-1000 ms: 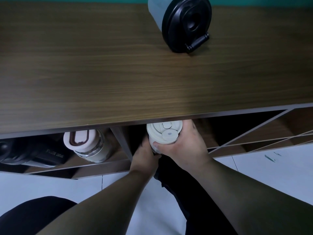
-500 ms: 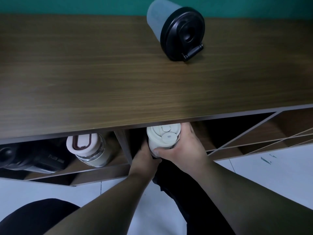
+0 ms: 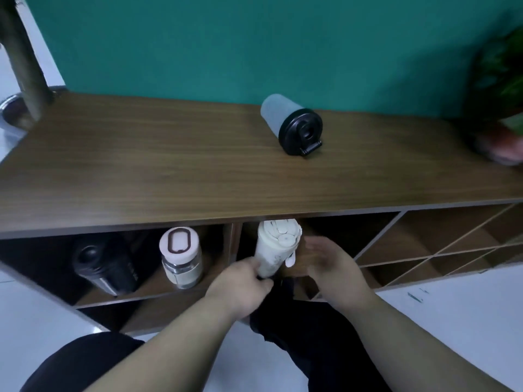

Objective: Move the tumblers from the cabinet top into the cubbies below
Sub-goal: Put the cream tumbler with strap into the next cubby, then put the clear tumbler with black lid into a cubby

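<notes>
A cream tumbler (image 3: 276,247) stands upright in the middle cubby just under the cabinet top (image 3: 169,171). My left hand (image 3: 243,284) grips its base. To the right of it my right hand (image 3: 331,264) hangs with its fingers spread, off the tumbler. A grey tumbler with a black lid (image 3: 293,125) stands on the cabinet top near the back. In the left cubby stand a black tumbler (image 3: 102,264) and a glass tumbler with a white lid (image 3: 181,256).
Diagonal cubbies (image 3: 441,244) fill the cabinet's right side. A potted plant (image 3: 501,103) stands at the top's right end, and a post (image 3: 25,66) with a metal bowl at its left end. Green wall behind, white floor below.
My right hand has let go of the cream tumbler and moved off to the right. The left hand still holds the base. The camera has pulled back and up, showing the wall.
</notes>
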